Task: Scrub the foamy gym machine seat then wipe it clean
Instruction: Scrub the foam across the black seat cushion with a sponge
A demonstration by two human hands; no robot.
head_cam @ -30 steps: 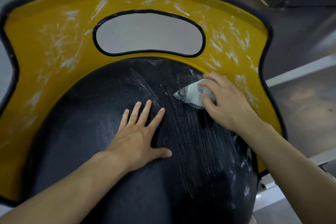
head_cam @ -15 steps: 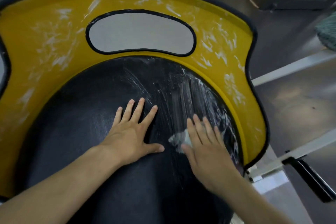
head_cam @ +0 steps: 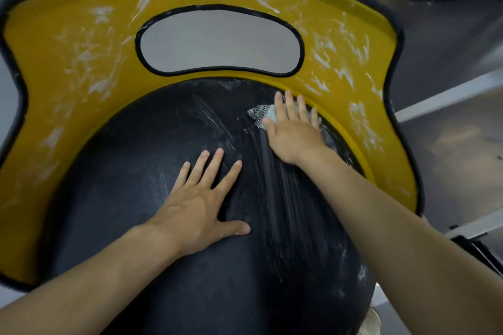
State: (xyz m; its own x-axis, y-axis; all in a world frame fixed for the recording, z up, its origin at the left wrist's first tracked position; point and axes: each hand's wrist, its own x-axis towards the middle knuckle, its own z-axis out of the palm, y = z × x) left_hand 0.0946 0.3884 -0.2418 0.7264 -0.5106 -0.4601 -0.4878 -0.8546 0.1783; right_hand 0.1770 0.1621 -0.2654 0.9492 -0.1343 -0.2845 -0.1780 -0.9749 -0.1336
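Grey flooring (head_cam: 449, 43) is seen around and beyond the machine, with pale metal rails (head_cam: 446, 100) crossing it at the right. Most of the view is filled by the seat — a black cushion (head_cam: 130, 198) ringed by a yellow surround (head_cam: 68, 68) edged in black, with an oval cut-out (head_cam: 217, 41) at the far side. White foam streaks are smeared across the yellow surround on both sides, and fainter ones run lengthwise down the right half of the cushion. The left hand (head_cam: 196, 209) is laid flat on the cushion's middle, fingers spread, nothing held. The right hand (head_cam: 292, 130) is pressed flat, fingers extended, over a mesh scrubbing pad (head_cam: 260, 114) at the cushion's far right edge, just beside the yellow rim — only the pad's left corner is left uncovered.
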